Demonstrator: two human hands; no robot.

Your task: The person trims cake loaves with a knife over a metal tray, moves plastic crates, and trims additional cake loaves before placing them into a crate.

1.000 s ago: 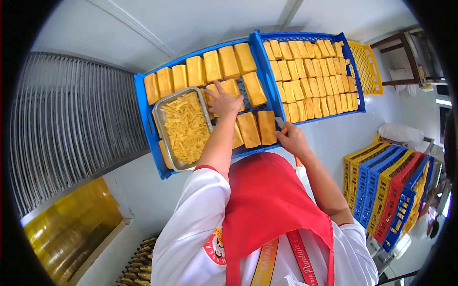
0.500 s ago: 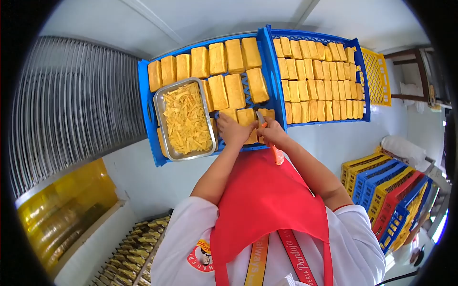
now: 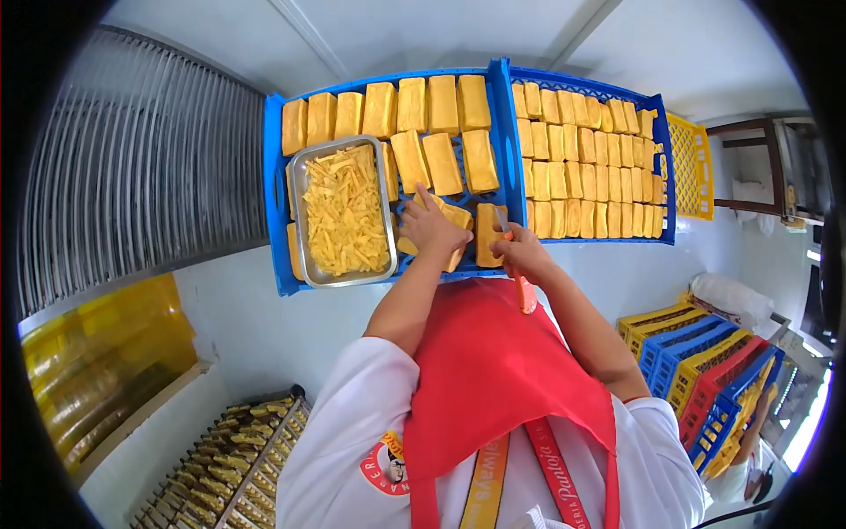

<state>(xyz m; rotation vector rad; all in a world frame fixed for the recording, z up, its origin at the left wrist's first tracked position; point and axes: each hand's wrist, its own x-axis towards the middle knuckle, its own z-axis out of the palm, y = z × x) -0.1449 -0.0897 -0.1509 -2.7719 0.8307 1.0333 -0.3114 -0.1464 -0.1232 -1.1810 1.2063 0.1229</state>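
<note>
Two bare hands work over a blue plastic crate (image 3: 504, 123), and compared with half a second ago they sit farther apart. The left hand (image 3: 432, 231) has shifted forward, away from the red cloth apron (image 3: 502, 353), and the golden-yellow, block-shaped loaf (image 3: 454, 214) under it now lies skewed. To the right of the left hand, the orange-handled knife with a grey metal blade (image 3: 526, 295) has moved rightward along with the right hand (image 3: 524, 251).

The knife's long axis runs nearly fore and aft, its blade pointing away from the body and slightly left, the handle's end reaching back over the apron. Just left of the right hand, a browner golden block-shaped loaf (image 3: 486, 238) lies lengthwise away from the body, the blade overlapping it in view; contact is unclear. The skewed loaf is smooth-topped, its exact long axis partly hidden by fingers.

The right hand is curled firmly round the handle. The left is palm down with fingers partly spread across the loaf; whether it grips is unclear. Left of it stands a rectangular silver metal tray (image 3: 391, 229) of pale-yellow strips (image 3: 345, 212).
</note>
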